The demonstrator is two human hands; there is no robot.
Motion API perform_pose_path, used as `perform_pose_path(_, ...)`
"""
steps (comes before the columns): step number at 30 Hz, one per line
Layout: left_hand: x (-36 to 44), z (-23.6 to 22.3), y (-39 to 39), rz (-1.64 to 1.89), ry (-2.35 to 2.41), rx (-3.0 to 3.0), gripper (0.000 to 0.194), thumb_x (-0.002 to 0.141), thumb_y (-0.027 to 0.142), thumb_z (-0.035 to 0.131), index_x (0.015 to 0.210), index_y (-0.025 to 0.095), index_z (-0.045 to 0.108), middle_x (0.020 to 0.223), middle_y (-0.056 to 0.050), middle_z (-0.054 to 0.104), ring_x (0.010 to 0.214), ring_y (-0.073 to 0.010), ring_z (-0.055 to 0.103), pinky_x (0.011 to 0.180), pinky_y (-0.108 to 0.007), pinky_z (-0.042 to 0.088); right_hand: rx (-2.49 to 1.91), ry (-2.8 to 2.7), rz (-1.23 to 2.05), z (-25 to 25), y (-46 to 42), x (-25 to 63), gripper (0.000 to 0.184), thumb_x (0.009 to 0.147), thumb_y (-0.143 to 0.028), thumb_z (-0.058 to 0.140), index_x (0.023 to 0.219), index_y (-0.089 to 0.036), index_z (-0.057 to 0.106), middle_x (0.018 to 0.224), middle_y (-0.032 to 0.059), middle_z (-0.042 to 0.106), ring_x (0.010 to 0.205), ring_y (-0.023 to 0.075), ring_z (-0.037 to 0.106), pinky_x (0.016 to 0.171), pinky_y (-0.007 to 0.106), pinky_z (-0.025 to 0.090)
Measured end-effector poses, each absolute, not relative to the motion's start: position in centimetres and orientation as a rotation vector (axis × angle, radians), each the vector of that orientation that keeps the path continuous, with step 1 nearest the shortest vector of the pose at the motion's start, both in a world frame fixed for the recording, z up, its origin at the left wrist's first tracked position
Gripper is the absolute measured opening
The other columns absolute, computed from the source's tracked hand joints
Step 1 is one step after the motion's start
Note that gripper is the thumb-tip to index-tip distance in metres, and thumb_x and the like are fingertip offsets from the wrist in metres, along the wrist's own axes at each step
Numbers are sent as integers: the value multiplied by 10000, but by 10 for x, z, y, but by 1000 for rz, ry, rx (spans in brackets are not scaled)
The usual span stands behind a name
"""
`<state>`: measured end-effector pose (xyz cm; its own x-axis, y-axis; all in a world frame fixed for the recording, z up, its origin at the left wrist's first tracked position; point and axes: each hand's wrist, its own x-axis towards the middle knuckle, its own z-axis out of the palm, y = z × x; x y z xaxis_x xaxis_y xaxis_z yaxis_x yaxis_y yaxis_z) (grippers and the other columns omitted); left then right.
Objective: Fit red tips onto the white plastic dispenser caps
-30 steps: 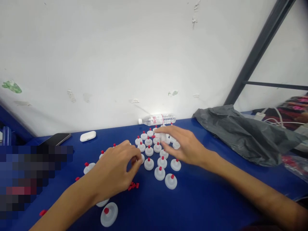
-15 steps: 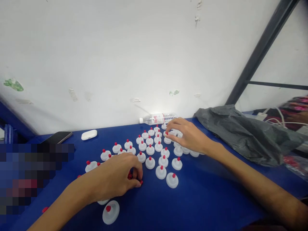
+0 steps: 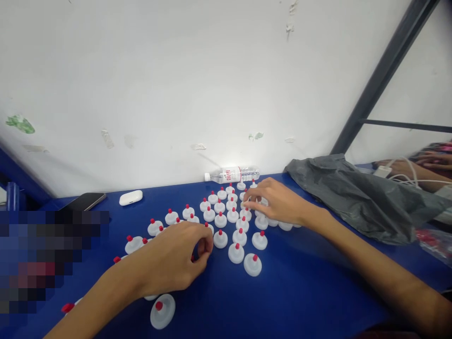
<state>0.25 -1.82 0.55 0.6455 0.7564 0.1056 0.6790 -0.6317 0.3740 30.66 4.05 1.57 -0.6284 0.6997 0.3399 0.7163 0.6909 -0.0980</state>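
A view from a head-worn camera looks down at a blue table (image 3: 282, 301) against a white wall. In the middle of the frame stands a cluster of small white caps (image 3: 233, 221), round and domed, most topped with a red plug, set close together in loose rows. The left hand (image 3: 173, 263), in the lower left centre, is curled with thumb and fingertips pinched together at the near edge of the cluster; something small and red shows just under the fingers, probably a loose plug, but what exactly is gripped cannot be told. One larger white cap (image 3: 162, 310) with a red plug lies apart, just below that wrist. The right hand (image 3: 275, 202), right of centre, rests palm down over the far right side of the cluster, fingers bent and touching a cap at its tips; whether it grips it cannot be told. Judging by this, the step in hand is fitting plugs to caps and placing them in the rows; the next move would call for a fine pinch and a careful press without knocking neighbours. Along the wall lie a clear water bottle (image 3: 231, 174) on its side, a white earbud case (image 3: 130, 197) and a dark phone (image 3: 86, 201) toward the left. A crumpled grey plastic bag (image 3: 356, 197) fills the right.
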Motion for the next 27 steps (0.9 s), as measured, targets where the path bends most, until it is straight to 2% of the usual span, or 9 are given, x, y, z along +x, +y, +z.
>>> perform_pose_path(3,4,7,-15,417,1162,2553,123,882,215,610,837,311,674,770,67,757,726,-186,687,685,-317,489,-1194,-2490,-137,16,45,310,308,1080,-384,529,1050,-195,771,882,64,792,806,249,725,815,409,514)
perform_pose_path(9,7,12,-9,584,1196,2510,150,969,274,578,895,295,707,792,60,757,600,-152,602,588,-297,445,-1223,-2510,-87,2,51,310,91,971,-273,706,997,-198,750,946,68,788,931,295,722,850,449,512)
perform_pose_path(11,8,13,-8,667,1211,2499,152,980,294,577,922,288,717,753,63,734,552,-141,563,561,-289,430,-1218,-2483,-58,1,49,308,81,994,-267,665,984,-204,715,976,64,775,919,276,719,829,429,523)
perform_pose_path(16,10,11,-2,877,1212,2495,140,987,313,615,1012,277,748,717,75,699,438,-107,422,471,-272,376,-1197,-2345,19,7,39,303,131,1091,-303,468,1147,-227,558,1123,83,751,955,245,736,756,366,570)
perform_pose_path(21,14,3,-3,1055,1113,2535,161,1023,267,589,1057,280,745,921,31,780,625,-125,596,513,-252,415,-824,-2390,-63,7,22,285,105,1067,-250,523,1160,-236,569,1179,94,722,1092,263,686,889,418,589)
perform_pose_path(23,16,0,-6,1109,1055,2553,170,1032,252,581,1083,283,740,967,25,786,686,-129,631,533,-249,431,-661,-2442,-138,5,14,276,151,1070,-237,526,1215,-227,563,1155,87,724,1063,250,669,901,409,586)
perform_pose_path(27,21,1,-13,1164,955,2574,175,1030,227,595,1110,303,731,980,37,781,788,-128,690,633,-239,505,-564,-2423,-174,2,1,264,236,1076,-332,560,1282,-221,522,1080,61,731,933,220,667,830,358,589)
